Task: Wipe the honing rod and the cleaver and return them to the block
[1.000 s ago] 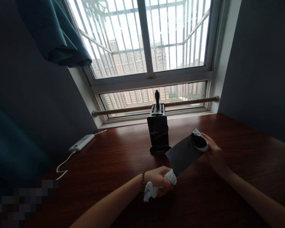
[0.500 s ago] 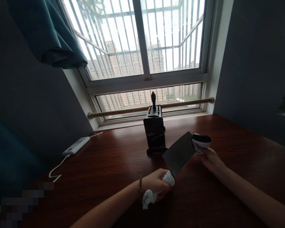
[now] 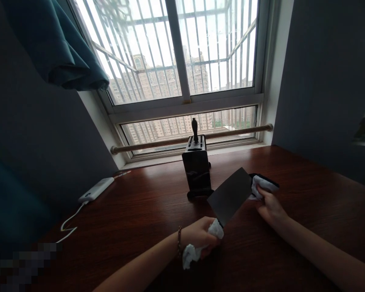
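A broad dark cleaver [image 3: 230,195] is held over the wooden table [image 3: 134,219], blade slanting from lower left to upper right. My left hand [image 3: 198,238] is closed round a crumpled white tissue [image 3: 192,250] and presses it against the blade's lower corner. My right hand [image 3: 269,207] grips the black handle [image 3: 266,179] through another white tissue [image 3: 260,187]. Just behind the blade stands a dark knife block [image 3: 196,169] with one handle sticking up from it.
A white power bank [image 3: 96,190] with a white cable [image 3: 66,227] lies at the table's left edge. A wooden rail [image 3: 158,142] runs along the barred window behind the block. A teal curtain [image 3: 53,44] hangs at upper left. Grey walls close both sides.
My right hand has turned the cleaver's handle outward to the right, so it lies flatter. The left hand has stayed at the blade's corner. The view has drifted slightly.
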Motion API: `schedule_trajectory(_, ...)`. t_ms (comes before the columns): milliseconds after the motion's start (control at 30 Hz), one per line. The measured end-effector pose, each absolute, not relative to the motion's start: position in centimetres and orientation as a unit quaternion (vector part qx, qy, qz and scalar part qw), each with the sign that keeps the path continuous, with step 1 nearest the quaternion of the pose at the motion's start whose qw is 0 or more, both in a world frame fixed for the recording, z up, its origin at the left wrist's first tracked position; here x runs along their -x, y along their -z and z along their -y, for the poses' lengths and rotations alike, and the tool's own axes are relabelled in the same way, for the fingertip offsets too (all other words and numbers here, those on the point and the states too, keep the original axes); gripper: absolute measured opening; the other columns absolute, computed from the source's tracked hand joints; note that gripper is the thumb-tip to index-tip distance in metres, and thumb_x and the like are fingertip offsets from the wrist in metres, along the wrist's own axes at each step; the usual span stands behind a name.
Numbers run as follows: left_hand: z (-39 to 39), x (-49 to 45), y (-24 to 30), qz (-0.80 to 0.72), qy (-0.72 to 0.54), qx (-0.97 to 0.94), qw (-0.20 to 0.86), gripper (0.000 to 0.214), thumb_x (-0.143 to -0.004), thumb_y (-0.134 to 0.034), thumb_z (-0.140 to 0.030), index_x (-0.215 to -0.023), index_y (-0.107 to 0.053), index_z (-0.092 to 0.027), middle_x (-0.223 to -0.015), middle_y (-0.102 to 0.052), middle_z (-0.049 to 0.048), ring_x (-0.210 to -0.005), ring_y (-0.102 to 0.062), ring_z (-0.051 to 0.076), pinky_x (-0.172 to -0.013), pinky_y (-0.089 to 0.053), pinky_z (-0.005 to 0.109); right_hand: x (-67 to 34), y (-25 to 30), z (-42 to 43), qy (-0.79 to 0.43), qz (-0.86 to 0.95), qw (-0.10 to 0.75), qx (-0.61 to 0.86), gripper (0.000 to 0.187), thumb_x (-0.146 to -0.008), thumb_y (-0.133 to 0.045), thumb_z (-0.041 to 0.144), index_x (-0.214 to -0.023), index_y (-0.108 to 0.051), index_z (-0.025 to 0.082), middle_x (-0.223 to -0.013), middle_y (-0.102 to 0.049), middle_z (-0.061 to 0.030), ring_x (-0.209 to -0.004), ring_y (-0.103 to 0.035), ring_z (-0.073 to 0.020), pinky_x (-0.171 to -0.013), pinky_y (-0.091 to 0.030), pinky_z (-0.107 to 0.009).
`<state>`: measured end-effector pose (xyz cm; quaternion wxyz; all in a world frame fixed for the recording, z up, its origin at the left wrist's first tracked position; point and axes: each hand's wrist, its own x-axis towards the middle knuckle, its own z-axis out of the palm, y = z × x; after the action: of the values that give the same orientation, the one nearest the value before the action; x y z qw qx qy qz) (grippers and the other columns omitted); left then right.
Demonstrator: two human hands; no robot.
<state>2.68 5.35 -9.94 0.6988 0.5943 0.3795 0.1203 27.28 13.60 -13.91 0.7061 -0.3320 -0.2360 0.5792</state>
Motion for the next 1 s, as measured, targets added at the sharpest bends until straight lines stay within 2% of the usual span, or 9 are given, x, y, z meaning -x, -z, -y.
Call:
schedule_trajectory(100,-5.4,-2.6,10.2,-0.374,-0.122,-0.597,0.699,0.025,-0.061,-0.059,-0.017,-0.081,-0.044,-0.018,-0.044,-0.044,-0.0084,-0.03,-0.043,0.009,-0.026,-0.036,0.018,-27.3,14.3,-13.6,-0.557,0.275,0.716,0.318,0.007,-0.072,-0.062,0.024,-0.078,-0.06,0.023,-0.078,-0.067,0.0012,-0.077,-0.064,-0.0175,-0.07,-0.057,-0.033)
schedule_trajectory(233,-5.3,-2.6,10.3,-0.375,-0.136,-0.592,0.7,0.025,-0.06,-0.058,-0.016,-0.081,-0.043,-0.018,-0.044,-0.043,-0.0088,-0.03,-0.041,0.009,-0.025,-0.036,0.018,-26.3,14.6,-12.6,-0.572,0.315,0.692,0.307,0.01,-0.075,-0.062,0.026,-0.085,-0.061,0.024,-0.086,-0.068,0.0006,-0.08,-0.064,-0.0181,-0.066,-0.058,-0.031)
schedule_trajectory(333,-5.2,-2.6,10.2,-0.373,-0.142,-0.584,0.706,0.026,-0.06,-0.057,-0.015,-0.081,-0.042,-0.018,-0.044,-0.044,-0.0088,-0.029,-0.041,0.008,-0.025,-0.037,0.018,-25.0,14.3,-11.1,-0.62,0.314,0.645,0.317,0.015,-0.073,-0.065,0.024,-0.087,-0.061,0.023,-0.09,-0.067,-0.0001,-0.08,-0.064,-0.019,-0.066,-0.058,-0.031)
schedule_trajectory(500,-5.2,-2.7,10.1,-0.372,-0.143,-0.591,0.702,0.026,-0.059,-0.055,-0.014,-0.081,-0.042,-0.019,-0.043,-0.043,-0.009,-0.029,-0.042,0.009,-0.026,-0.037,0.018,-23.3,13.5,-8.7,-0.714,0.319,0.558,0.28,0.019,-0.071,-0.067,0.022,-0.089,-0.062,0.02,-0.089,-0.067,-0.0019,-0.083,-0.063,-0.02,-0.078,-0.053,-0.034)
schedule_trajectory(733,-5.3,-2.7,10.2,-0.395,-0.1,-0.62,0.67,0.022,-0.06,-0.055,-0.018,-0.081,-0.046,-0.017,-0.046,-0.046,-0.0066,-0.032,-0.044,0.008,-0.029,-0.038,0.017,-22.1,13.3,-6.5,-0.757,0.368,0.475,0.258,0.027,-0.06,-0.073,0.017,-0.085,-0.063,0.015,-0.084,-0.066,-0.0048,-0.08,-0.062,-0.0223,-0.074,-0.05,-0.035)
schedule_trajectory(833,-5.3,-2.8,10.0,-0.397,-0.096,-0.619,0.671,0.024,-0.06,-0.055,-0.016,-0.082,-0.046,-0.017,-0.048,-0.046,-0.0068,-0.032,-0.043,0.008,-0.029,-0.037,0.016,-22.3,13.1,-7.0,-0.738,0.371,0.494,0.272,0.026,-0.06,-0.073,0.02,-0.084,-0.064,0.016,-0.083,-0.066,-0.0043,-0.081,-0.062,-0.0235,-0.076,-0.05,-0.038)
schedule_trajectory(1000,-5.3,-2.5,9.5,-0.393,-0.117,-0.605,0.683,0.025,-0.06,-0.056,-0.016,-0.083,-0.044,-0.018,-0.047,-0.042,-0.0082,-0.03,-0.037,0.006,-0.027,-0.032,0.015,-24.4,12.4,-9.7,-0.677,0.347,0.58,0.292,0.028,-0.06,-0.075,0.025,-0.084,-0.064,0.017,-0.088,-0.067,-0.0042,-0.085,-0.062,-0.0233,-0.081,-0.049,-0.037)
